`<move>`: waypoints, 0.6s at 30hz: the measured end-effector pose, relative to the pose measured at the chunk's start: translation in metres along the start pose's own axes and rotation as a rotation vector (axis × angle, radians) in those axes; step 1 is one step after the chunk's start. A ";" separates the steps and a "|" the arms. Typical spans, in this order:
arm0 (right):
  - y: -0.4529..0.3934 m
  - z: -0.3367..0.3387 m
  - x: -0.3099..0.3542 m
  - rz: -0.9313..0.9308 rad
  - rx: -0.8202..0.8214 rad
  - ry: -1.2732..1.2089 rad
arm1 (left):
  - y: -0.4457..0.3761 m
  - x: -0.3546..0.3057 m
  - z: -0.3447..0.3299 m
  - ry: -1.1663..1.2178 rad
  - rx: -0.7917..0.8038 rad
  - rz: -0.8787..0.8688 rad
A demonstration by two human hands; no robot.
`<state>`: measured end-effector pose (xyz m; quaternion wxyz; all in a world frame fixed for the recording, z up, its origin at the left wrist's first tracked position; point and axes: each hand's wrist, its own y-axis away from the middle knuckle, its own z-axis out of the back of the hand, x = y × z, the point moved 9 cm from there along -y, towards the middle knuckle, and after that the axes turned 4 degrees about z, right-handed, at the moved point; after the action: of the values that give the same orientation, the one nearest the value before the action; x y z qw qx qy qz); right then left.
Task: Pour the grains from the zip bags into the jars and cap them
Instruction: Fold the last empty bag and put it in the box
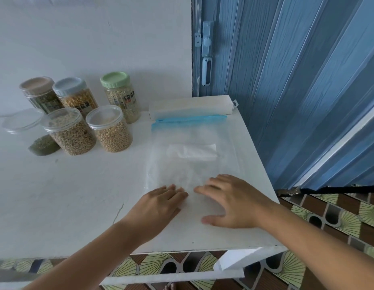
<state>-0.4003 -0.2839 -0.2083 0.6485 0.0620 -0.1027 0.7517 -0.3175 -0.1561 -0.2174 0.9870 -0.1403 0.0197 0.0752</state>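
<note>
Zip bag [190, 160], transparent and apparently emptied, is lying flat on the white desk [67, 195], well to the right of the jar cluster. Its blue zip strip [188, 120] is sitting at the far end, touching the white box [192, 106], so the long axis is running straight away from you.

You are pressing both hands on the near end of the bag. Your left hand [159, 206] is resting palm-down with fingers straight and together; your right hand [230, 204] is lying flat with fingers spread. Neither grip is closing on anything.

Judging by position, both hands are reaching the bag equally, while the left hand is sitting nearer the jars. Left of the bag, the two front clear jars [90, 130] are standing filled with what look like clear lids in place, and the three rear jars [77, 95] are wearing coloured lids. One loose clear lid [22, 120] and a low mound of green grain [44, 144] are sitting at the left edge of the cluster; whether that mound is contained in a jar cannot be told.
</note>
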 end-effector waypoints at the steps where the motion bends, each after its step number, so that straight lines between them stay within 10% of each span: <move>1: 0.000 0.001 0.000 -0.016 0.014 -0.004 | -0.003 0.002 0.003 0.008 -0.010 0.031; 9: -0.018 0.011 -0.011 -0.178 0.033 -0.066 | -0.031 0.032 0.020 0.263 0.203 0.336; 18: -0.031 0.020 -0.039 -0.346 0.085 -0.315 | -0.029 0.035 0.021 0.090 0.291 0.227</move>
<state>-0.3646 -0.3216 -0.1959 0.7406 0.2222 -0.1587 0.6139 -0.2778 -0.1728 -0.1913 0.9802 0.0036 0.0903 0.1760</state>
